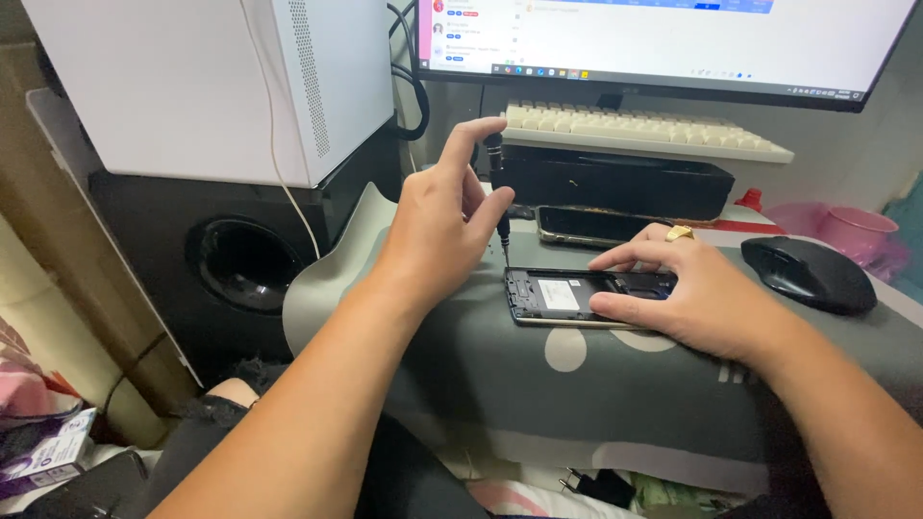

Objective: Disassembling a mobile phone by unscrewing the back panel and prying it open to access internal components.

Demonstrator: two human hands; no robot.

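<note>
A phone with its back cover off (558, 294) lies flat on a grey desk mat (577, 394). My left hand (437, 226) holds a small black screwdriver (498, 192) upright, with its tip on the phone's upper left corner. The index finger rests on the top of the handle. My right hand (692, 293), with a gold ring on one finger, presses down on the right part of the phone and holds it still.
A second phone (586, 226) lies just behind the opened one. A black mouse (808, 274) sits at the right, a pink cup (851, 231) behind it. A keyboard (644, 130) rests on a black stand under the monitor (673, 38). A white computer case (212, 77) and black speaker (240, 264) stand left.
</note>
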